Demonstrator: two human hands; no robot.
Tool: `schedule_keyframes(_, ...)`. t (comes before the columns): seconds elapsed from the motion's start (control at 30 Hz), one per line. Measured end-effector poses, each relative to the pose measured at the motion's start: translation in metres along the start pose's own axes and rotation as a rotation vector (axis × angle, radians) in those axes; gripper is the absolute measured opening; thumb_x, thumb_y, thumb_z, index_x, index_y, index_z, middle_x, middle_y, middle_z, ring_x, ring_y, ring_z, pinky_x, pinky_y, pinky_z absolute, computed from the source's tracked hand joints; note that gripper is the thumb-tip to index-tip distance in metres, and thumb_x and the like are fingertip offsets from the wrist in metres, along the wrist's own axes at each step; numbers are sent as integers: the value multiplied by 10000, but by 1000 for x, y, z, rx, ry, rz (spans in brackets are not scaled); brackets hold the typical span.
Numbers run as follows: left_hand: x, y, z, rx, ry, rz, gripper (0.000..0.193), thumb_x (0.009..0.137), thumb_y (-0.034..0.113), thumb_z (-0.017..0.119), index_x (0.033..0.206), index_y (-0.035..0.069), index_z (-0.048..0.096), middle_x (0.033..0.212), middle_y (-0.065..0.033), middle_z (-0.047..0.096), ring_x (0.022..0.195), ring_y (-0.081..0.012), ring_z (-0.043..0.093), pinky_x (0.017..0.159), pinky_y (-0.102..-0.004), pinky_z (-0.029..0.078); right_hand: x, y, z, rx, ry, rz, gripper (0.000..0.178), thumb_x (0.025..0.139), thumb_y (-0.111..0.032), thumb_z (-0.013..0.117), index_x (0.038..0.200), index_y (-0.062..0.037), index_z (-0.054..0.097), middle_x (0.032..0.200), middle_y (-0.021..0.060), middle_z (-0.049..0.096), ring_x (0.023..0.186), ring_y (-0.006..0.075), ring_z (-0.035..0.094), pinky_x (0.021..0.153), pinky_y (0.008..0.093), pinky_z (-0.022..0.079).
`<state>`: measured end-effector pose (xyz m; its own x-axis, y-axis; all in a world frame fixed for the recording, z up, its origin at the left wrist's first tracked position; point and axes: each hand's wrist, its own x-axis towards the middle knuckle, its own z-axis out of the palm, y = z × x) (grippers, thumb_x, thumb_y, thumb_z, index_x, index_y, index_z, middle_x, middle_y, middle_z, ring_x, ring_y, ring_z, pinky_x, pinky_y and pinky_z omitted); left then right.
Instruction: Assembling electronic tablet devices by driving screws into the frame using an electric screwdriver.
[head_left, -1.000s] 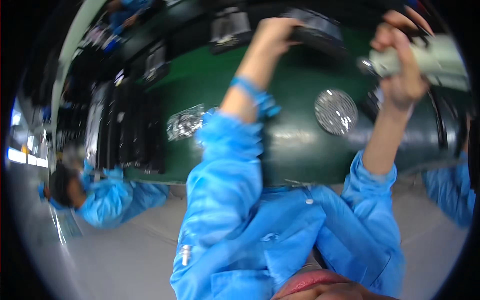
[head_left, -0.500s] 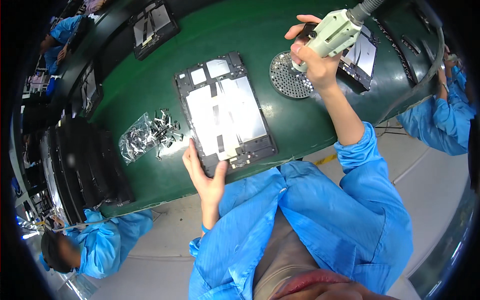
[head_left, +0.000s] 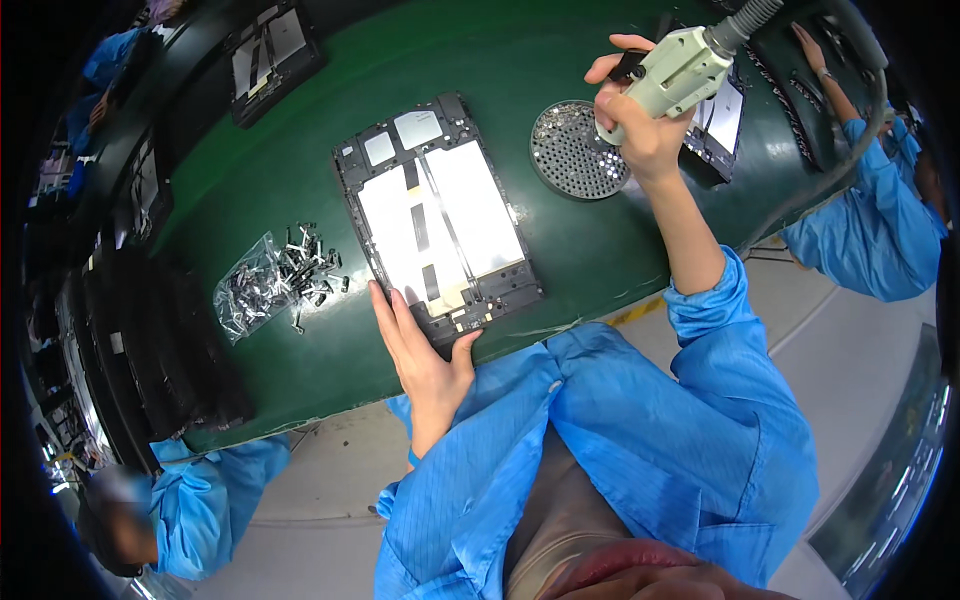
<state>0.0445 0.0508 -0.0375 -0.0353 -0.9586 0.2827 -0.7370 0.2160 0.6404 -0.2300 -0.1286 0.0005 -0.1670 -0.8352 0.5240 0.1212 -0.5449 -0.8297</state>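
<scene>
An opened tablet (head_left: 450, 215) lies on the green table, its silvery battery and dark frame facing up. My left hand (head_left: 430, 375) holds its near left corner, long fingers stretched along the side edge and thumb at the bottom edge. Closed around a pale grey-green power screwdriver (head_left: 682, 75) with a ribbed hose, my right hand (head_left: 648, 125) hovers at the right. Under it is a round metal screw tray (head_left: 575, 155) full of small holes. The screwdriver's tip is hidden behind my hand, so whether it touches the tray I cannot tell.
Left of the tablet, a clear bag (head_left: 250, 290) spills small black and silver parts (head_left: 312, 268). Dark panels (head_left: 160, 340) stand stacked at far left. Other opened tablets lie far left (head_left: 270, 62) and behind the screwdriver (head_left: 718, 125). Co-workers in blue sit on both sides.
The tablet and parts appear slightly further left in view. My left hand's fingers have shifted along the corner. The right hand has moved a little right with the screwdriver. A co-worker's hand has reached in at right.
</scene>
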Motion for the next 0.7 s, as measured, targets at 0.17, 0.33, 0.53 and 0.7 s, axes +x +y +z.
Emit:
schedule_keyframes(0.17, 1, 1, -1, -4, 6, -21, 961, 619, 52, 845, 1432, -29, 339, 1533, -287, 224, 1398, -469, 279, 1131, -473, 290, -2, 1, -2, -63, -11, 8, 500, 754, 63, 561, 1247, 62, 478, 922, 178, 629, 531, 113, 510, 467, 242, 408)
schedule_keyframes(0.33, 1, 1, -1, -5, 2, -35, 866, 624, 54, 842, 1376, -22, 419, 1526, -283, 240, 1380, -467, 311, 1115, -468, 316, -4, 5, -1, 5, -24, 15, 433, 766, 74, 600, 1196, 66, 549, 890, 136, 670, 560, 81, 549, 482, 216, 448)
schedule_keyframes(0.53, 1, 1, -2, 22, -11, -24, 853, 627, 69, 843, 1369, -17, 431, 1529, -282, 235, 1384, -462, 307, 1114, -470, 314, -5, 7, -3, 29, -6, 24, 434, 767, 72, 600, 1199, 66, 549, 879, 128, 664, 557, 81, 546, 486, 213, 447)
schedule_keyframes(0.7, 0, 1, -3, 30, -27, -19, 849, 649, 111, 844, 1372, -24, 419, 1520, -307, 222, 1372, -487, 300, 1105, -500, 307, -5, 6, -6, -15, -8, 25, 443, 755, 64, 596, 1196, 66, 549, 877, 130, 663, 557, 82, 545, 483, 211, 440)
